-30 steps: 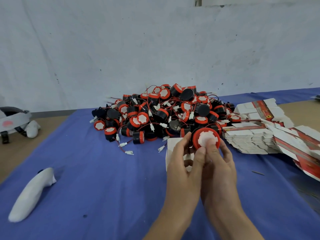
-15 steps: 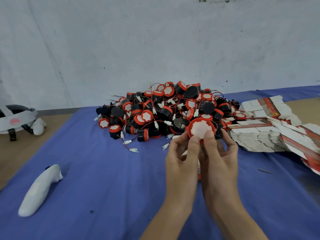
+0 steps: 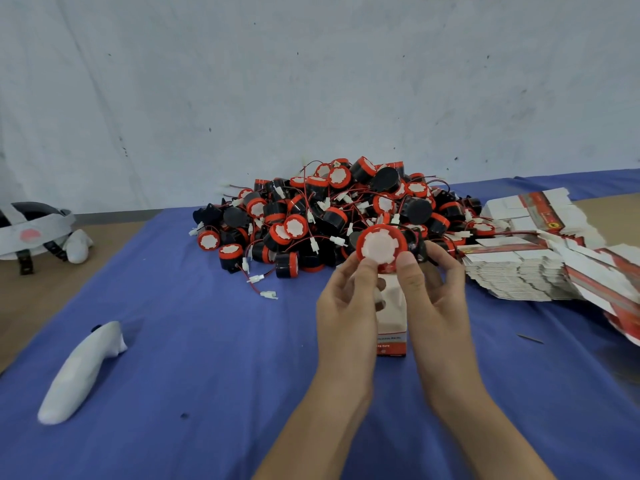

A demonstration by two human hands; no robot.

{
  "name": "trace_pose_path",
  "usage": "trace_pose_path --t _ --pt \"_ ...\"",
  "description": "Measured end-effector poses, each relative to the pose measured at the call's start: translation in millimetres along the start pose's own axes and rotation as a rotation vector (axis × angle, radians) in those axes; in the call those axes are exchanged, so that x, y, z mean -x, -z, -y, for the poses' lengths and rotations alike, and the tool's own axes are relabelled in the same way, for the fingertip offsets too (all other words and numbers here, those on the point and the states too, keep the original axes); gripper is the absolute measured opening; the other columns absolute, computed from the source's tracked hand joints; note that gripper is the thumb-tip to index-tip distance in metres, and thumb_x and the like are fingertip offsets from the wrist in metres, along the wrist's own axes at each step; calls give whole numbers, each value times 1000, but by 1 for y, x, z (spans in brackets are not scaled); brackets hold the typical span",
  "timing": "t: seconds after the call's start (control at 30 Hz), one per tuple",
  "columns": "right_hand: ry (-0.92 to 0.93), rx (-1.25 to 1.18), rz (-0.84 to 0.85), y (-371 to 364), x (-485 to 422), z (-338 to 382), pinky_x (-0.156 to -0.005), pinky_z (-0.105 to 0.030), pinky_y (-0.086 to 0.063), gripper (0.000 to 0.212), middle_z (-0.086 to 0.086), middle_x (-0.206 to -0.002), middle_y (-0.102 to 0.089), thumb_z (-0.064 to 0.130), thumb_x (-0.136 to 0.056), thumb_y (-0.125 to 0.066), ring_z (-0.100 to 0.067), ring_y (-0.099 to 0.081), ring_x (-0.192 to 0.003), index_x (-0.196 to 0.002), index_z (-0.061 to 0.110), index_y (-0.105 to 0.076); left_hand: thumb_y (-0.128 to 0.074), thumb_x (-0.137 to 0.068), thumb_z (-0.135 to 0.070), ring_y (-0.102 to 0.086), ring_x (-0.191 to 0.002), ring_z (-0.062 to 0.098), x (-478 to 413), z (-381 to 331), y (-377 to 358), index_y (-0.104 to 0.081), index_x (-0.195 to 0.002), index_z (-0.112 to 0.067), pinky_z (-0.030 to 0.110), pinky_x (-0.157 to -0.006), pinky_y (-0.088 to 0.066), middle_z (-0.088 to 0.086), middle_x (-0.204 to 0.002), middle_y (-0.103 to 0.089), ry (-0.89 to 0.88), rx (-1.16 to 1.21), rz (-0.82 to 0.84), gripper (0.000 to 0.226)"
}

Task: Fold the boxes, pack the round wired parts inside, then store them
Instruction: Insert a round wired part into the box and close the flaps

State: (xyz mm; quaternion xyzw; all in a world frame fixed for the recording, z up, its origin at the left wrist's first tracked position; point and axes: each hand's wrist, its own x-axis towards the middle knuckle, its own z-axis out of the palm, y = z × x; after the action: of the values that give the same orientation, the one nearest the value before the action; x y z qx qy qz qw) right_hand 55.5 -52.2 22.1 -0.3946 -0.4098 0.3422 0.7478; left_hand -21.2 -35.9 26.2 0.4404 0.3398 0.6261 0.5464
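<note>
**Round part held above a folded box**

Both hands were raised over the blue cloth (image 3: 207, 358). The left hand (image 3: 346, 306) and right hand (image 3: 436, 299) pinched one round wired part (image 3: 379, 247), thumbs on its white face and fingers curled behind. Just below it, a folded box (image 3: 391, 317) stood between the palms; which hand bore it I could not tell. Behind lay the pile of parts (image 3: 329, 216), with flat boxes (image 3: 519, 271) stacked to its right.

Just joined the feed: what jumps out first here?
A pile of red-and-black round parts fills the back middle of the blue cloth. In front of it, the left hand and right hand pinch one part over a folded box. Flat boxes are stacked at far right.
</note>
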Motion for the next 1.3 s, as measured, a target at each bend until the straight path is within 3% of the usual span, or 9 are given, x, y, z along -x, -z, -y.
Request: trace_pose_path --t 0.2,0.43,0.53,0.63,0.77,0.93,1.1,1.23,1.3 --pt "30 341 34 21 -20 -6 -82 2 -38 91 28 -148 -39 75 -75 -51 35 -37 -111 -155 44 -20 -61 -99 -29 -61 -71 2 -16 -7 21 -71 -118 -17 23 -76 -54 -10 -77 -68 18 24 -133 25" --pt "-194 744 356 51 -42 -24 -121 -44 -26 136 16 -164 -24 82 -51 -60 -22 -17 -155 -160 37 8 -53 -103 -30 -55 -59 -5 -18 -13 36 -64 -97 -41 13 -67 -54 -18 -65 -65 -53 -191 -180 17" --pt "-273 807 437 58 -46 -34 -115 -33 -29 145 15 -164 -24 76 -47 -69 -22 -25 -152 -159 35 12 -51 -104 -30 -62 -74 -1 -16 -14 36 -61 -112 -41 10 -67 -51 7 -89 -69 -106 -291 -174 17" --pt "-301 882 485 65 -48 -41 -99 -22 -33 139 24 -160 -29 69 -56 -73 -13 -35 -146 -159 34 13 -51 -104 -29 -65 -112 19 -15 -14 35 -60 -131 -31 29 -93 -53 13 -118 -69 -125 -377 -148 29" --pt "-317 883 524 72 -48 -50 -90 -11 -36 129 41 -134 -35 53 -75 -80 -1 -42 -133 -158 33 17 -51 -102 -37 -51 -104 -23 -14 -8 35 -52 -144 -27 -1 -81 -39 -26 -123 -60 -182 -540 -107 43" --pt "-301 905 522 75 -48 -53 -75 -2 -41 121 46 -112 -36 38 -82 -82 12 -51 -96 -160 31 11 -48 -102 -42 -50 -120 -11 -10 -2 32 -51 -145 -31 7 -96 -42 -21 -135 -59 -235 -683 -69 44" --pt "-158 886 437 64 -47 -44 -98 -19 -45 104 22 -130 -50 34 -77 -87 2 -53 -116 -158 33 -21 -48 -103 -40 -47 -120 -11 -7 2 29 -50 -145 -31 -3 -87 -38 -18 -139 -57 -233 -735 -52 43" --pt "11 901 352 61 -41 -38 -72 -6 -45 76 32 -116 -38 39 -78 -83 23 -47 -98 -138 40 -36 -48 -103 -39 -51 -117 -7 -8 5 26 -51 -144 -30 0 -85 -41 -15 -135 -60 -203 -724 -27 42" --pt "62 894 332 61 -41 -39 -70 -10 -44 72 31 -115 -37 34 -81 -82 18 -49 -99 -138 35 -38 -48 -103 -39 -59 -118 7 -7 7 25 -52 -143 -31 11 -87 -46 -9 -129 -66 -181 -695 -19 41"
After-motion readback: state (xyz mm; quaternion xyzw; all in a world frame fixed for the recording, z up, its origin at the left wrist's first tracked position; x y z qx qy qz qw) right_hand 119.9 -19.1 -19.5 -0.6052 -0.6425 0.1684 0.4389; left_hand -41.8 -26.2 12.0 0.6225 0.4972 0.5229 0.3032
